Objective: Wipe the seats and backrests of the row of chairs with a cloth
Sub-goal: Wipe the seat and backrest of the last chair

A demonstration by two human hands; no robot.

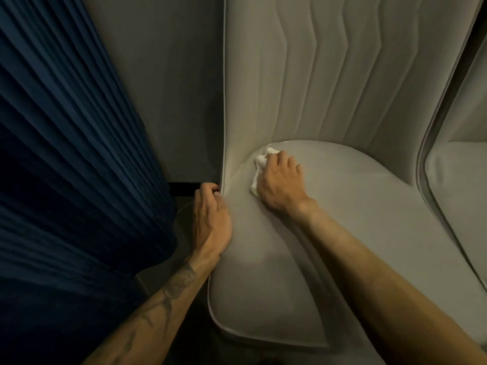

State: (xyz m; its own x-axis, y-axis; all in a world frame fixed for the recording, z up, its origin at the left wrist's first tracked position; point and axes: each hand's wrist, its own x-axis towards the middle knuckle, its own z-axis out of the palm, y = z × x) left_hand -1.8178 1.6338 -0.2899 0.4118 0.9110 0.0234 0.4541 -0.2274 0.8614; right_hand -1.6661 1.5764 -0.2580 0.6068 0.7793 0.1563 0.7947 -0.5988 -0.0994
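- Cloth (pixel 259 164): white and crumpled. It lies on the seat (pixel 342 219) of the pale grey chair, at about 10 o'clock on the cushion, close to where the cushion meets the backrest (pixel 316 75).
- Right hand (pixel 279 180): palm down on top of the cloth. The fingers (pixel 283 156) are curled over it and hold it bunched against the seat. Part of the cloth shows beyond the fingertips and along the thumb side.
- Left hand (pixel 210 217): lies along the seat's 9 o'clock side. Its fingers are curled round the lower piped edge of the backrest, gripping it, with the heel of the hand against the cushion's side.
- Left forearm: bare, with dark tattoo marks.
- Backrest: upright and padded, with vertical zigzag stitched channels. It wraps round the rear of the seat.
- Curtain (pixel 66 154): dark blue and pleated. It hangs at 9 o'clock from the chair, near the left hand. Whether the two touch cannot be told.
- Wall (pixel 163 88): plain grey, between curtain and backrest, with a black strip along its foot.
- Second chair (pixel 458 180): same pale grey covering, just beside the first at 3 o'clock and only partly in view.
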